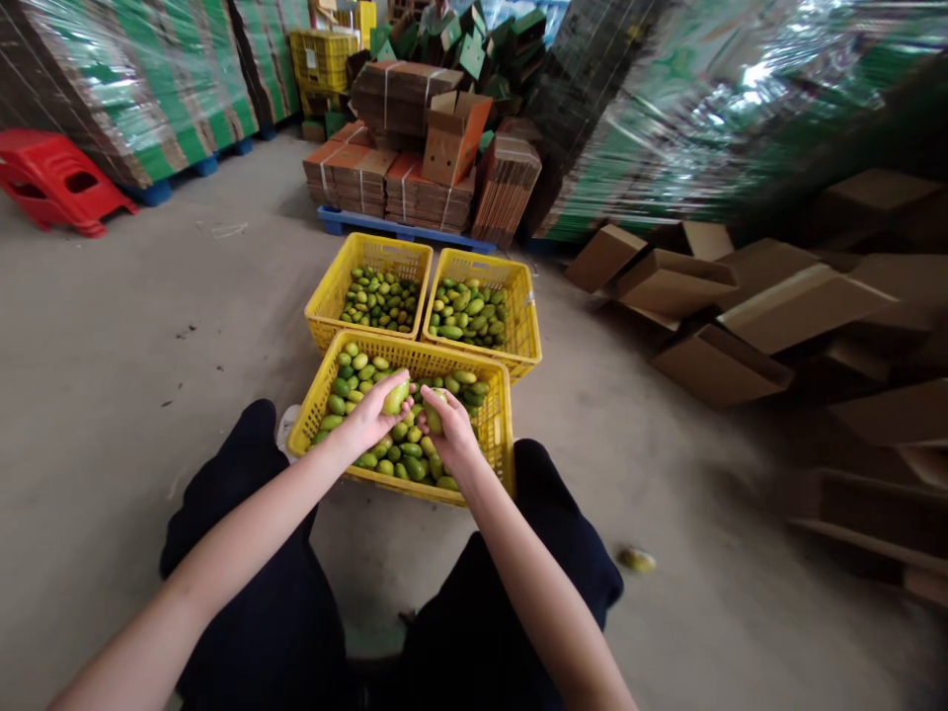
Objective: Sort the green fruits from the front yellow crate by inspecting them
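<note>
My left hand is closed around a yellow-green mango. Close beside it, my right hand grips another green mango, partly covered by the fingers. Both hands are above the near yellow crate, where many green mangoes lie loose. My forearms hide part of that crate. Behind it stand two more yellow crates, the left one with smaller fruit and the right one with larger mangoes.
Open cardboard boxes lie heaped at the right. Bundled flat cartons sit on a blue pallet behind the crates. A red stool is at far left. One mango lies on the floor by my right knee. Wrapped green stacks flank the area.
</note>
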